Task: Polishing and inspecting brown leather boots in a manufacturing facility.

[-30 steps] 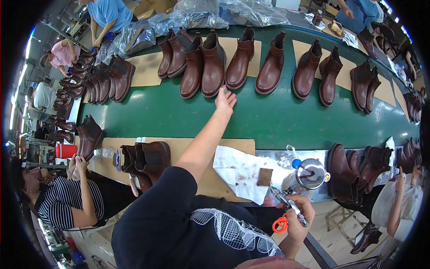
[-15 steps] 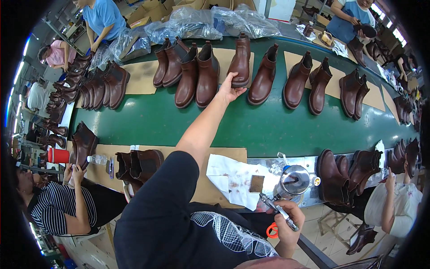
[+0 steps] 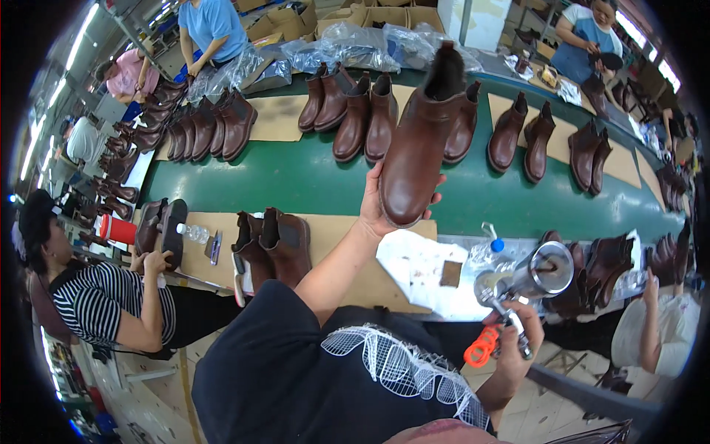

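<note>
My left hand (image 3: 377, 203) grips a brown leather ankle boot (image 3: 416, 159) from beneath, by its sole near the toe. The boot is lifted above the green table (image 3: 310, 181), toe toward me and shaft pointing away. In my right hand (image 3: 518, 344) is a spray gun (image 3: 510, 318) with a shiny metal cup (image 3: 546, 268), held at the lower right over the table's near edge. An orange coil (image 3: 481, 348) hangs beside that hand. A white cloth (image 3: 403, 270) with brown stains and a small brown square pad (image 3: 450, 273) lie between my hands.
More brown boots (image 3: 351, 126) stand in a row on cardboard across the table. Nearer me are a pair of boots (image 3: 285, 248) and a clear bottle with a blue cap (image 3: 494, 248). A person in a striped shirt (image 3: 103, 303) works at the left, holding a boot. Plastic-wrapped goods (image 3: 355, 55) lie behind.
My left hand has lifted the boot off the table and brought it closer to me. The spray gun in my right hand has moved up and right, its cup tilting. The view has shifted.
</note>
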`<state>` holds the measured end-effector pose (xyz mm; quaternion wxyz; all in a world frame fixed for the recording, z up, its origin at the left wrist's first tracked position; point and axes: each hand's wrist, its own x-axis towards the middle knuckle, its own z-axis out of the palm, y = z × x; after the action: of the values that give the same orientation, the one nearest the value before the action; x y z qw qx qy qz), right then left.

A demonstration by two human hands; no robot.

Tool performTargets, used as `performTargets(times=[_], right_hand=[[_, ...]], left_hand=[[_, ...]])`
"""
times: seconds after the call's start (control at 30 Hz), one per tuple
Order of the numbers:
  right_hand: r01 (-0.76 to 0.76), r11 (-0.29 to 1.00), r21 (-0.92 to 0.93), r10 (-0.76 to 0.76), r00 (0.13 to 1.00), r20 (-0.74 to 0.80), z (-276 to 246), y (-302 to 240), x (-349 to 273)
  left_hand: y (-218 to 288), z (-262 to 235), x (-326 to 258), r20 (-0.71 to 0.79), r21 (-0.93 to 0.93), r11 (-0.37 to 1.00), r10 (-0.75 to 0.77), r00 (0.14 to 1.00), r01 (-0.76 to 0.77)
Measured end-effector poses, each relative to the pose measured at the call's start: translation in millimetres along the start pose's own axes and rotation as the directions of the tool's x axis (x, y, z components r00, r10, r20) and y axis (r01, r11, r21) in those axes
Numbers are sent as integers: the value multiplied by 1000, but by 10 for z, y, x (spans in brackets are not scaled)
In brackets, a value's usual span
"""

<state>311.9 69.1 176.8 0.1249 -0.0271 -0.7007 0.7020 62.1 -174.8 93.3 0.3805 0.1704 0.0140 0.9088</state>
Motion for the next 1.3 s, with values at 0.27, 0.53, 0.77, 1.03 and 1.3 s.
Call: performTargets(times=[0.27,0.53,0.77,1.03,1.3], right_hand=[[247,944,-218,-248,968,24,138,-360,-24],[159,935,-316,-137,986,91,438,-618,-26],[215,919,-331,-171,973,156,520,-621,-13],[169,936,-309,-143,984,104,474,-581,-5],[159,933,-322,-152,987,46,492,-549,-12]], left_hand=[[-406,-88,-773,-455,654,726,150,878,215],[-612,147,-958,-275,896,423,287,917,137],[-573,196,-982,-289,922,339,283,915,186],[-567,242,-947,-270,915,376,301,915,146],[-526,174,-1045,-295,869,476,277,915,136]])
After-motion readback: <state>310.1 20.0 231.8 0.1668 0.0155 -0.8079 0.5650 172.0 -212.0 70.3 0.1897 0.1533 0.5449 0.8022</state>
